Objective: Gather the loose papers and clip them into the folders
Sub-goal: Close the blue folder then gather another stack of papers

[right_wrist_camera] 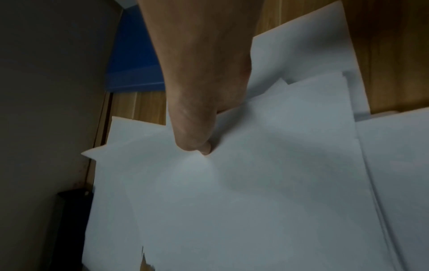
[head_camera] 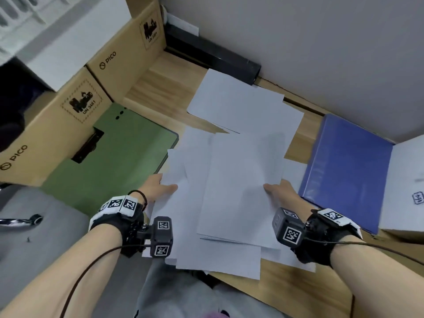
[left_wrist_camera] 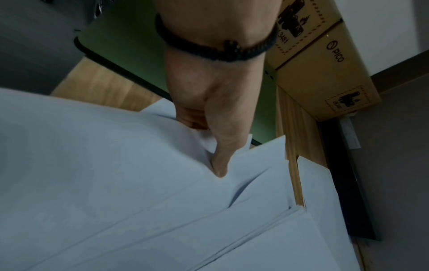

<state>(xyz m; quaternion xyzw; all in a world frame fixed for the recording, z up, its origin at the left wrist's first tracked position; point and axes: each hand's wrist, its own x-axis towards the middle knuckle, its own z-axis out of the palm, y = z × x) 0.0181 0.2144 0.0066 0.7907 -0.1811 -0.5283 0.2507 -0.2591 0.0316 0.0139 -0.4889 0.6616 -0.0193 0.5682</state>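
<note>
Several loose white sheets of paper (head_camera: 231,180) lie fanned and overlapping on the wooden desk (head_camera: 158,88). My left hand (head_camera: 163,187) pinches the left edge of the pile, thumb on top (left_wrist_camera: 219,165), fingers hidden beneath. My right hand (head_camera: 274,189) pinches the right edge of the top sheets, thumb pressed on the paper (right_wrist_camera: 197,144). More sheets (head_camera: 241,104) lie farther back, untouched. An open green folder (head_camera: 119,157) with a black clip (head_camera: 87,145) lies at left. A closed blue folder (head_camera: 346,166) lies at right.
Cardboard boxes (head_camera: 68,99) marked PICO stand along the left behind the green folder. A grey wall (head_camera: 321,42) and a black bar (head_camera: 211,56) bound the desk's far side. A white box (head_camera: 410,184) sits at the right edge. The desk's near edge runs under my wrists.
</note>
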